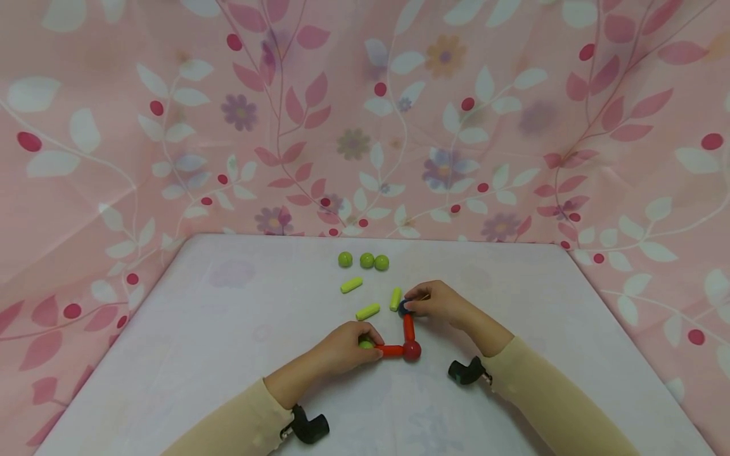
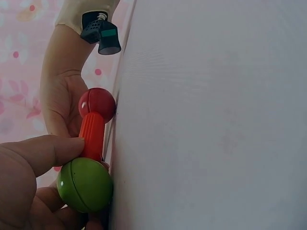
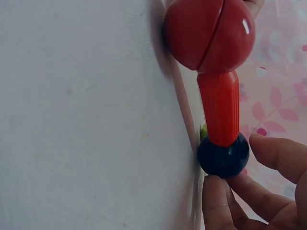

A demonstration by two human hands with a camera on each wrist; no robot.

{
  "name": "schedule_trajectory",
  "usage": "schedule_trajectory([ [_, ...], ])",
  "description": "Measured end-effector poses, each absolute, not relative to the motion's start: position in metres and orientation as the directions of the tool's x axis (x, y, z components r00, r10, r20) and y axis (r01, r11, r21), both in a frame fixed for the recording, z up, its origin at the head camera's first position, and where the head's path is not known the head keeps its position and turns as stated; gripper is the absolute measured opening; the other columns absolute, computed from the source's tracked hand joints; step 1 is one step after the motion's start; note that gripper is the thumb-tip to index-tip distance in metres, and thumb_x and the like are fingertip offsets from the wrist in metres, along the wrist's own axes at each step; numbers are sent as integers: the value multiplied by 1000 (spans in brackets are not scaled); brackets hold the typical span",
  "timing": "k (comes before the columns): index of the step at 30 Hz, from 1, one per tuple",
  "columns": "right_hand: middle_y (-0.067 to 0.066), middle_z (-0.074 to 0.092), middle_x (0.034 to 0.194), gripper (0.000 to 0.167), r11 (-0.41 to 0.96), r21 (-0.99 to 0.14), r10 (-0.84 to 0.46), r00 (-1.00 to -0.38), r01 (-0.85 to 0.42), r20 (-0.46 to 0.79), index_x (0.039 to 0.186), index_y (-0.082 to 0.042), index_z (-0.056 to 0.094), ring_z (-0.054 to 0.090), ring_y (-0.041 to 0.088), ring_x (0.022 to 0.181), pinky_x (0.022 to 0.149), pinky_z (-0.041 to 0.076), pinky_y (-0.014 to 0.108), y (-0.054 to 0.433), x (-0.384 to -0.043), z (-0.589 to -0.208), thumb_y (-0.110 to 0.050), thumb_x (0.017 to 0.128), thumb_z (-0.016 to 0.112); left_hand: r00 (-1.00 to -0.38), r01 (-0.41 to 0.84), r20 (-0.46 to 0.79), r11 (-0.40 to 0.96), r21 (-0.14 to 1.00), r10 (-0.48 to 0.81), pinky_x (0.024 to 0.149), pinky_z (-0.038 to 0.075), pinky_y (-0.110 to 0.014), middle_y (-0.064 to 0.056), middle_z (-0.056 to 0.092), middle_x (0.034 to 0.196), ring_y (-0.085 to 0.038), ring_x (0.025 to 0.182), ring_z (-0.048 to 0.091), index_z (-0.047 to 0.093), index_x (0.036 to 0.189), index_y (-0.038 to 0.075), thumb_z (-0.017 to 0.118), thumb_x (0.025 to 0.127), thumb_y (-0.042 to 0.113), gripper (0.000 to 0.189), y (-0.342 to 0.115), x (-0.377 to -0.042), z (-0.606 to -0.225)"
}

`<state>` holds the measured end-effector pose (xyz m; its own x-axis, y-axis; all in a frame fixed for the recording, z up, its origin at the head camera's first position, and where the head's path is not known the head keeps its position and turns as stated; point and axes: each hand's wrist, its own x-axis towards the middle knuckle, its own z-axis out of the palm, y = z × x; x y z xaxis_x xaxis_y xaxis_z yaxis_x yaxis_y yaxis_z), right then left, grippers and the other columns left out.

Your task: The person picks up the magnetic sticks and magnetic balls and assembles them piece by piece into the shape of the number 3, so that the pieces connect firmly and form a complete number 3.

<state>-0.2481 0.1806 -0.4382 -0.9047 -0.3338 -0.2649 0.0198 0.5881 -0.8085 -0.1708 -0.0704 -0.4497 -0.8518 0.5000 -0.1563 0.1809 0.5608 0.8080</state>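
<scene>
1. Up at the back of the white table there's a row of three loose green balls, the two on the right just about touching, floral cloth behind.
2. Closest bit of clutter: one yellow rod right beside the right hand's fingertips, crowding that end. The other two yellow rods lie a bit further left, past the left hand.
3. Black wrist cams stick out by both sleeves, near the table.
4. The piece being handled is an L between the hands: green ball, red rod, red ball at the corner, second red rod, blue ball.
5. Left hand is closed around the green ball end, thumb on the first red rod.
6. Right hand pinches the blue ball, thumb one side, fingers the other. Red ball sits outside both grips.
</scene>
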Motion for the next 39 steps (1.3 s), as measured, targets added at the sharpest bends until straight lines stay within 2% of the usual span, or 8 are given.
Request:
schedule_trajectory([
  [9, 2, 69, 104, 27, 621, -783, -323, -921, -33, -217, 117, -8, 71, 62, 19, 93, 85, 53, 36, 192, -241, -429, -22, 93, 70, -851, 166, -169, 559, 813, 498, 73, 44, -30, 5, 62, 84, -15, 81, 53, 71, 98, 16, 74, 90, 18, 8, -70, -171, -450],
  [23, 1, 69, 91, 17, 588, -808, -340, -919, -41, -201, 107, -8, 72, 62, 19, 83, 77, 53, 31, 196, -220, -434, -14, 92, 72, -850, 153, -176, 552, 820, 497, 72, 44, -30, 5, 62, 84, -14, 80, 53, 71, 97, 16, 75, 90, 18, 8, -71, -171, -450],
  [34, 5, 70, 89, 18, 536, -844, -363, -908, -20, -209, 105, -2, 70, 63, 19, 78, 70, 56, 34, 193, -209, -444, -13, 91, 73, -854, 165, -167, 560, 812, 493, 73, 44, -30, 6, 62, 84, -13, 79, 54, 72, 96, 18, 75, 89, 19, 8, -70, -172, -451],
  [39, 4, 70, 85, 18, 563, -826, -292, -927, 30, -234, 104, -2, 70, 63, 18, 74, 68, 55, 32, 186, -205, -445, -12, 90, 74, -852, 163, -170, 560, 812, 495, 72, 44, -30, 6, 62, 84, -13, 79, 54, 72, 96, 18, 75, 89, 20, 8, -70, -173, -453],
])
